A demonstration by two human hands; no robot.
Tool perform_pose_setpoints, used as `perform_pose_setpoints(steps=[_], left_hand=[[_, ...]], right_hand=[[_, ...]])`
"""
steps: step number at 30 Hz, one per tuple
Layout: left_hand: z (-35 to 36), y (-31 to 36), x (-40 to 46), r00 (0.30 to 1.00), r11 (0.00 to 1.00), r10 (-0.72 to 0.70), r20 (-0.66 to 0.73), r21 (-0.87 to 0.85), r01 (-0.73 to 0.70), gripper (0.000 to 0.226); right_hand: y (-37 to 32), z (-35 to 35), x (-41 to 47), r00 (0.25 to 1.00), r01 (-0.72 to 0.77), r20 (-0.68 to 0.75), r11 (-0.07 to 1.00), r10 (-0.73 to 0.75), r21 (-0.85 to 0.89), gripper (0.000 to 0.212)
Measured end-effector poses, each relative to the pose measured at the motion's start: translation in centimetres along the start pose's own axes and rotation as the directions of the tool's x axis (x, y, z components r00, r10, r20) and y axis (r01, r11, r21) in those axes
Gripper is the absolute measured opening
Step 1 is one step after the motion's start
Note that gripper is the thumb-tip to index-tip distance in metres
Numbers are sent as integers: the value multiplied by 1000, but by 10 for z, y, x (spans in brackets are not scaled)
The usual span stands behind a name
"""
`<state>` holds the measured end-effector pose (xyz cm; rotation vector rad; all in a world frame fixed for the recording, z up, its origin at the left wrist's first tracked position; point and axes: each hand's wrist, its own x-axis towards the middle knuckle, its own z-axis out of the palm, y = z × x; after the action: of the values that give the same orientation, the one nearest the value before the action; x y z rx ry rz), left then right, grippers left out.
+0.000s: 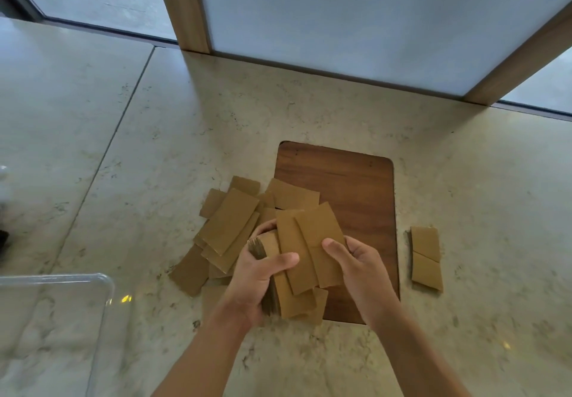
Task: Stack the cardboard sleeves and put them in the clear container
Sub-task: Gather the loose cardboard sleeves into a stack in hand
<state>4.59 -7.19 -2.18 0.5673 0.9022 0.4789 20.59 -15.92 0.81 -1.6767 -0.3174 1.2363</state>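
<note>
Wooden board point(356, 186) on marble counter point(154, 136)

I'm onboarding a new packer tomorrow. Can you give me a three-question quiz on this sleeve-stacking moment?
1. True or false: the clear container already holds sleeves.
2. Where do the two sleeves set apart lie relative to the wooden board? A) on it B) right of it, on the counter C) in the container
3. Fill in: the bundle of sleeves is held by ____ hand(s).

Key
1. False; the part of it in view holds none.
2. B
3. Both: left hand and right hand grip it, while a loose pile lies on the counter to the left.
</note>
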Motion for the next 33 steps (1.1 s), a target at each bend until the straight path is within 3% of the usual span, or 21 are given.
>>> perform_pose_setpoints(steps=[3,11,21,27,30,33], left_hand=[[-4,1,-8,1000,1000,-5,10,-10,6,68],[-15,5,-17,1000,998,4,-8,-57,-4,56],[-13,6,-20,999,996,42,1,-82,-42,48],[-5,4,-20,999,999,22,32,-30,-21,62],[-4,5,-21,996,999,-2,85,-51,6,68],[-12,5,-23,986,965,-24,164,-252,65,74]], right_hand=[[3,10,-1,998,-22,58,995,17,95,24],[-2,8,-6,995,100,-33,973,-96,210,31],[-3,-1,-11,993,112,4,979,-114,171,28],[3,7,-12,992,8,125,996,-20,90,45],[5,3,-11,994,110,-11,992,-110,54,43],[1,-14,-7,968,188,-182,980,-173,69,37]])
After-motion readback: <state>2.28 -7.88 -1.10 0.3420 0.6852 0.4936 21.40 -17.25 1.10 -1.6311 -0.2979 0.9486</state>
